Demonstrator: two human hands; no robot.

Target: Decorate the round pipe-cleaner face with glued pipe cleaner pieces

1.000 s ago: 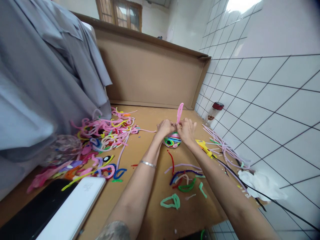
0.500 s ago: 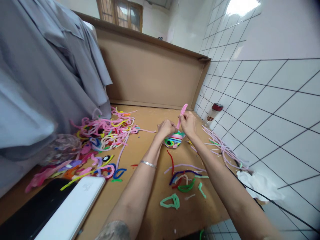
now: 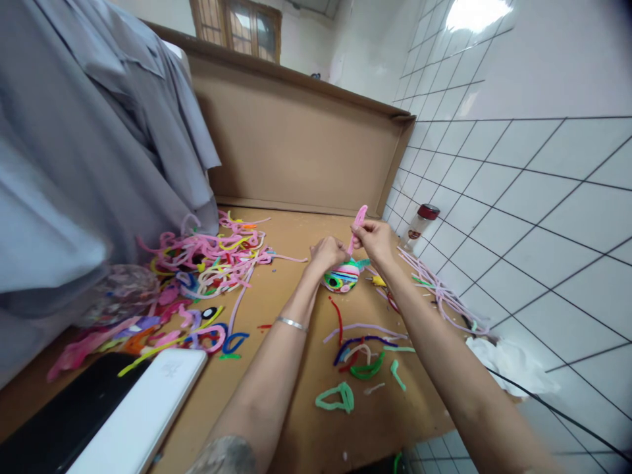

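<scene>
A colourful striped piece [image 3: 342,278] with a round green and black eye-like spot rests on the cardboard surface. My left hand [image 3: 328,253] is closed at its top left, fingers pressed at the base of a pink fuzzy strip [image 3: 361,216]. That strip stands upright out of the top, its upper end a narrow loop. My right hand [image 3: 374,238] pinches the strip partway up, on its right side. Exactly what the left fingertips grip is partly hidden by the hand. Behind the right wrist lies a small yellow piece [image 3: 378,280].
Tangled pink, white and yellow stems [image 3: 217,257] lie at left, near a black and a white slab [image 3: 143,408]. Loose coloured stems [image 3: 366,341] lie in front. A red-lidded jar [image 3: 419,227], lilac stems [image 3: 447,296] and white tissue [image 3: 511,365] are at right.
My right hand has shifted slightly, its wrist turned and raised a little, uncovering more of the yellow piece. The pink strip's top has moved slightly left. My left hand is nearly unchanged.
</scene>
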